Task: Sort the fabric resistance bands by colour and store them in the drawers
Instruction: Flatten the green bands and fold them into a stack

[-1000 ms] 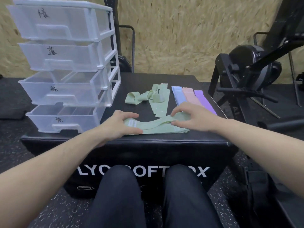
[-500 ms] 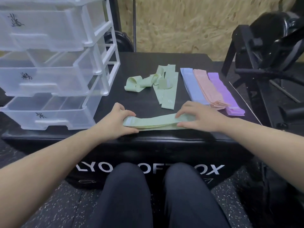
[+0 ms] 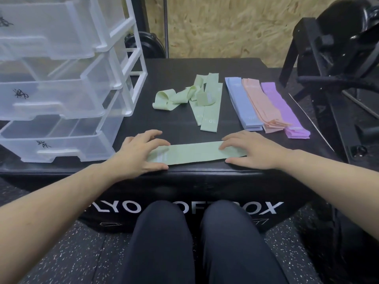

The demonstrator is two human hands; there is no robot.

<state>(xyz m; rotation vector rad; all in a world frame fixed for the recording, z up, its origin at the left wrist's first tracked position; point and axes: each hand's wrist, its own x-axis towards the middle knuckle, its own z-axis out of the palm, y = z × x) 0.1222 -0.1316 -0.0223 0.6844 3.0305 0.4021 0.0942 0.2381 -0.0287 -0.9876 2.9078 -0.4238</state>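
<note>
A light green band (image 3: 194, 153) lies flat along the near edge of the black soft box (image 3: 176, 68). My left hand (image 3: 139, 152) presses its left end with straight fingers, and my right hand (image 3: 252, 152) presses its right end the same way. Behind it lie several more green bands (image 3: 205, 103), some loosely twisted. To their right are a blue stack (image 3: 242, 103), a pink stack (image 3: 260, 105) and a purple stack (image 3: 285, 111). The clear plastic drawer unit (image 3: 67, 95) stands at the left with its drawers pulled out.
Black gym equipment (image 3: 332, 64) stands close to the box's right side. A chipboard wall (image 3: 225, 27) runs behind. My legs (image 3: 196, 242) are against the box front, over a speckled rubber floor (image 3: 71, 253).
The view has tilted down and closer. Both hands have flattened the green band, which was slightly rumpled; it now lies straight and smooth under my fingers.
</note>
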